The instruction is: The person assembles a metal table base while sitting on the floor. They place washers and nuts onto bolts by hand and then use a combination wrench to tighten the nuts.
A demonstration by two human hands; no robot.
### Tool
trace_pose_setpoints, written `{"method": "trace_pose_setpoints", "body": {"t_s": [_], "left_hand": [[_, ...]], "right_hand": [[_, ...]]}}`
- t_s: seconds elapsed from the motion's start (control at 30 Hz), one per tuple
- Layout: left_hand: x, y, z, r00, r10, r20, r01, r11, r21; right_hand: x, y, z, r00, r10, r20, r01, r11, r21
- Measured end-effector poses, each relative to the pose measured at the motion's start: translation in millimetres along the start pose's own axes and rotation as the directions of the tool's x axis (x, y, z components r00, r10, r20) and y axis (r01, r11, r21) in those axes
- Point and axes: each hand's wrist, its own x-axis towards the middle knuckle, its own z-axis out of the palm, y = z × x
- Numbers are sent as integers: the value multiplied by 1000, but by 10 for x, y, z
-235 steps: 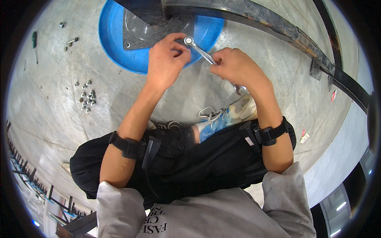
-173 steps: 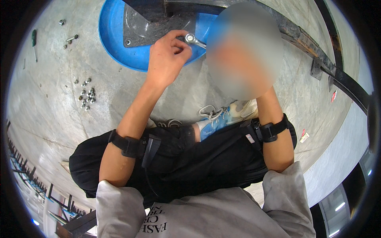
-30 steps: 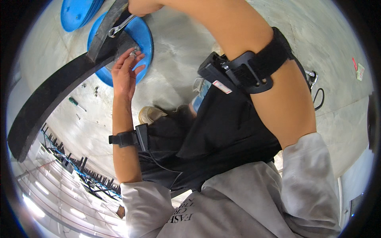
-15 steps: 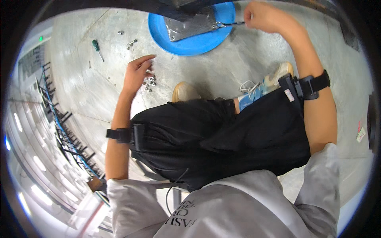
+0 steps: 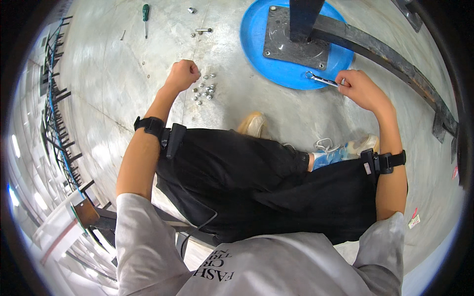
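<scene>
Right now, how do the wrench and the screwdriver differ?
The wrench is silver with a ring-shaped end; the screwdriver has a green handle and thin, straight shaft. The wrench is in the right hand; the screwdriver lies on the floor. Both are hand tools.

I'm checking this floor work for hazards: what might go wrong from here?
The left hand could knock the loose metal pieces close beside it, scattering them across the floor. The wrench, gripped toward one end by the right hand, might slip and strike the blue disc.
</scene>
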Motion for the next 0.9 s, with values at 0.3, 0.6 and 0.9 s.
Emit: {"method": "trace_pose_setpoints", "body": {"t_s": [0.3, 0.6, 0.9], "left_hand": [[162, 52, 87, 998, -60, 6, 59, 994, 96], [299, 106, 165, 999, -53, 13, 50, 984, 174], [279, 474, 51, 986, -112, -121, 121, 990, 74]], "right_hand": [[23, 162, 85, 989, -101, -105, 99, 995, -29], [13, 123, 68, 991, -93, -99, 90, 995, -42], [-21, 142, 52, 994, -57, -89, 54, 998, -41]]}}
